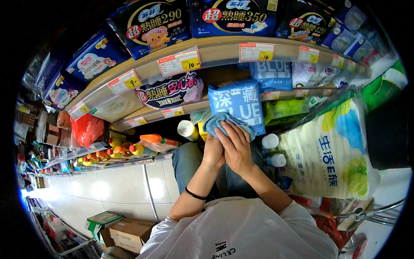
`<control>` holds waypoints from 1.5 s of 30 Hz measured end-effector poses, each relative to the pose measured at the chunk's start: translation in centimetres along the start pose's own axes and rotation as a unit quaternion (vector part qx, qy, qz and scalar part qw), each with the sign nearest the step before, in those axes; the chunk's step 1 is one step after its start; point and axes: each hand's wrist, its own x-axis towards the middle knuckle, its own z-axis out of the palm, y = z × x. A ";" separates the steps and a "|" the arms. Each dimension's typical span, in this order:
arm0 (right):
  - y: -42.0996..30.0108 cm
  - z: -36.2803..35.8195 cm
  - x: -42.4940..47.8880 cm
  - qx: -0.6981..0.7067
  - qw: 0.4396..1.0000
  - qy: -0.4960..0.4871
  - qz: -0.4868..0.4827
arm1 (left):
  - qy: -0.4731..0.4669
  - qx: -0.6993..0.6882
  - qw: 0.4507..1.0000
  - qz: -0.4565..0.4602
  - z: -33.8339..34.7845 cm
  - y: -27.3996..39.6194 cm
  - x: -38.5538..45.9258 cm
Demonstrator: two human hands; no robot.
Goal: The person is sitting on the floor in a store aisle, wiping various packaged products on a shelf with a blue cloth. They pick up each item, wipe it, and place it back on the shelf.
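Observation:
A blue cloth (220, 124) lies bunched against the lower front of a blue plastic-wrapped package (237, 97) that bears large white writing. My right hand (237, 145) presses the cloth with its fingers spread over it. Close beside it, my left hand (213, 152) is at the package's lower edge and appears to support it; its fingers are hidden behind the cloth. The package is in front of the lower shelf's edge, above my knees. A similar blue package (271, 74) stands on that shelf just behind.
Boxed sanitary pads (233, 17) fill the upper shelf, above a strip of price tags (257, 52). A large tissue pack (326, 152) stands at right. White-capped bottles (270, 141) flank my knees. Several bottles (119, 150) line the low left shelf. Cardboard boxes (127, 234) sit on the tiled floor.

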 end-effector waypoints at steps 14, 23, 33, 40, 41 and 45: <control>1.9 -0.4 -3.2 0.033 0.998 0.051 0.029 | 0.036 0.048 0.998 0.033 1.6 -0.3 -0.4; 5.8 -4.7 1.2 0.055 0.967 0.188 0.163 | 0.038 0.105 0.993 0.046 1.9 0.4 -1.1; 2.2 0.9 5.2 0.121 0.991 -0.051 -0.026 | -0.018 0.333 0.912 0.237 -0.8 -0.4 2.7; 8.0 -1.7 6.6 0.140 0.970 0.095 0.177 | 0.008 0.366 0.892 0.265 -0.3 -0.2 1.3; 8.1 -2.2 6.4 0.175 0.963 0.087 0.187 | 0.008 0.370 0.890 0.266 -0.3 -0.2 1.2; 2.6 -1.8 6.0 0.170 0.985 0.019 0.002 | 0.022 0.411 0.866 0.283 -0.6 -0.1 0.6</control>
